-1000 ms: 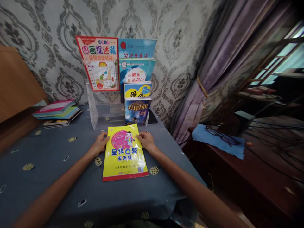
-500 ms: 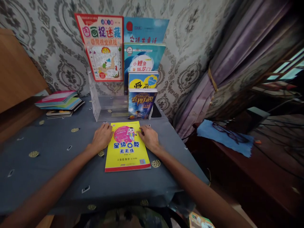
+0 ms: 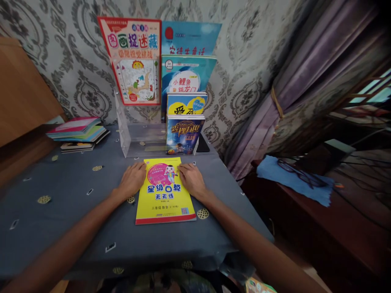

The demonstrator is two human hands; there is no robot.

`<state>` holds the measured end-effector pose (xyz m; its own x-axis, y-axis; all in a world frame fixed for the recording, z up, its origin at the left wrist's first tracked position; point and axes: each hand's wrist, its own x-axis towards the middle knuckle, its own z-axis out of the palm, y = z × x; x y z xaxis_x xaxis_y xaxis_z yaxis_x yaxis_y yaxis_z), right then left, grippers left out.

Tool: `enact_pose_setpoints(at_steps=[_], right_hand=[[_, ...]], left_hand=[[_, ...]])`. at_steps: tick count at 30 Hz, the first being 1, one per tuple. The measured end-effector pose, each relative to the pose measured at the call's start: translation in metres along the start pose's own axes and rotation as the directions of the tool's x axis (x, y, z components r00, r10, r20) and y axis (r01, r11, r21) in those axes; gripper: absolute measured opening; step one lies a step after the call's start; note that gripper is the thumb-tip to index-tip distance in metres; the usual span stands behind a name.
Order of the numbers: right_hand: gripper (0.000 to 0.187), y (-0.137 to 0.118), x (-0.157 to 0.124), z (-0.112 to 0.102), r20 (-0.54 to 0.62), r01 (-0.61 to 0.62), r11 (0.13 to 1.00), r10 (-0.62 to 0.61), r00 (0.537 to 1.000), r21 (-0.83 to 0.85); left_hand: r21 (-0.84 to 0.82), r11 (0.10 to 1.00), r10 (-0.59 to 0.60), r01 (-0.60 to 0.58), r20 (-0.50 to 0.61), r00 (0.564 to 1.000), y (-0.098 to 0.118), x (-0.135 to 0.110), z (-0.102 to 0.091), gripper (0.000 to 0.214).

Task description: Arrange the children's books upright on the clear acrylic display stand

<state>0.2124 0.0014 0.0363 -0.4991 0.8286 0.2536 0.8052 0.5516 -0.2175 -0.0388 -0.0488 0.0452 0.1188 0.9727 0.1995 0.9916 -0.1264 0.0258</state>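
A yellow workbook [image 3: 165,203] with a red bottom strip and a pink circle on its cover lies flat and closed on the table. My left hand [image 3: 132,179] is closed at its upper left edge, the fingertips against the cover's side. Across from it, my right hand [image 3: 192,179] holds the upper right edge, fingers bent and partly hidden from view. Just beyond the workbook stands a clear acrylic book rack [image 3: 124,138]. It bears a red-bordered picture book [image 3: 134,73], two blue-green books, a yellow-and-blue book [image 3: 185,104] and a dark blue book [image 3: 183,136].
A pile of books [image 3: 76,130] lies at the table's back left. Behind the rack's right side is a dark flat object [image 3: 203,144]. To the right, glasses [image 3: 301,173] rest on a blue cloth [image 3: 271,171] on a dark red surface, with cables nearby. A purple curtain [image 3: 259,118] hangs there.
The view has shifted slightly, so everything sits a little further right. The right fingers have settled closer on the workbook's edge. The workbook stays in place on the table.
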Motion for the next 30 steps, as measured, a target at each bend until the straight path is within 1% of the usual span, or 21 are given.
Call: enact_pose_setpoints(at_steps=[5,9,13,20,26,28,30], right_hand=[[0.031,0.002,0.0,0.001,-0.002,0.001,1.0,-0.001,1.0,0.003],[0.03,0.005,0.002,0.002,-0.013,0.018,1.0,-0.018,1.0,0.022],[0.027,0.004,0.005,-0.002,-0.008,0.031,0.999,-0.031,0.999,0.023],[0.025,0.0,0.016,-0.004,0.031,0.113,0.994,-0.113,0.993,0.0],[0.027,0.006,0.023,-0.001,0.037,0.131,0.991,-0.131,0.991,-0.011],[0.027,0.003,0.026,0.0,0.024,0.154,0.988,-0.153,0.988,-0.022],[0.027,-0.005,0.032,0.001,0.019,0.211,0.977,-0.21,0.977,-0.023]], left_hand=[[-0.047,0.999,0.024,-0.025,-0.019,1.0,-0.007,0.002,0.002,0.042],[-0.073,0.996,0.046,-0.046,-0.004,0.999,-0.012,0.005,0.002,0.044],[-0.105,0.993,0.054,-0.053,0.009,0.998,-0.016,0.006,0.003,0.044],[-0.15,0.983,0.101,-0.109,-0.058,0.993,-0.023,0.007,0.011,0.044],[-0.135,0.985,0.095,-0.105,-0.078,0.992,-0.023,0.007,0.015,0.044],[-0.137,0.984,0.099,-0.11,-0.085,0.991,-0.023,0.007,0.016,0.044],[-0.143,0.984,0.096,-0.11,-0.102,0.99,-0.023,0.007,0.017,0.043]])
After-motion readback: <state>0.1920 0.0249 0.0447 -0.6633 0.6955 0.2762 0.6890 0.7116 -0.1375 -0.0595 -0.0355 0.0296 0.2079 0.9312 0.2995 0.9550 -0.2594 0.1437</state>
